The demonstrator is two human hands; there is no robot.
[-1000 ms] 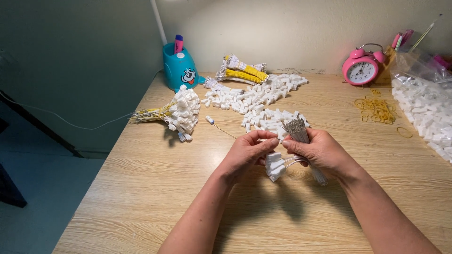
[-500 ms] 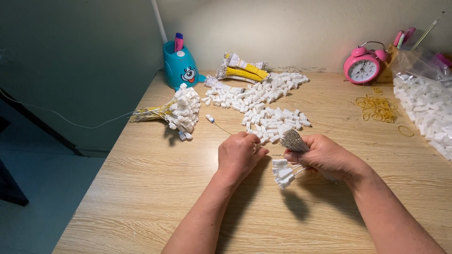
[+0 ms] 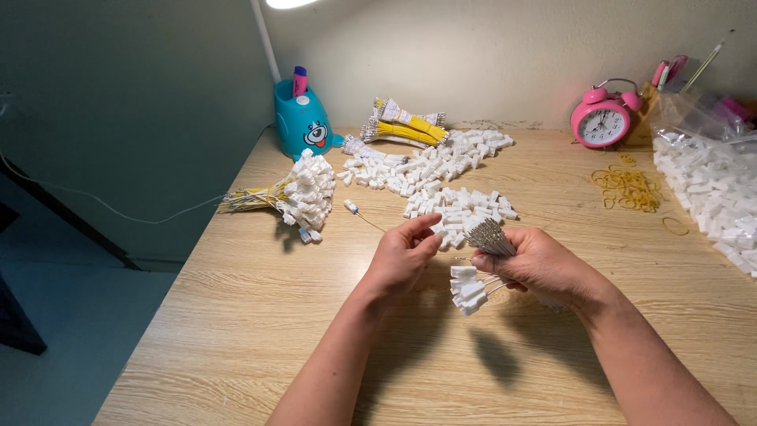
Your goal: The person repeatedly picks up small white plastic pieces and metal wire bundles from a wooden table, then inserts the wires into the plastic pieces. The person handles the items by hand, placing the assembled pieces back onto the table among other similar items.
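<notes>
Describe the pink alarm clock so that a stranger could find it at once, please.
Look along the wooden desk to its far edge, against the pale wall. Right of the yellow wire bundles and just left of the clear bag of white connectors stands the pink alarm clock. It alone is round, with two bells on top.

The right hand (image 3: 544, 264) hides most of the wire bundle (image 3: 489, 237); the plastic bag (image 3: 710, 158) is cropped.

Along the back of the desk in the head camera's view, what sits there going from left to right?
Teal pen holder → yellow wire bundles → pink alarm clock → clear bag of white connectors.
</notes>
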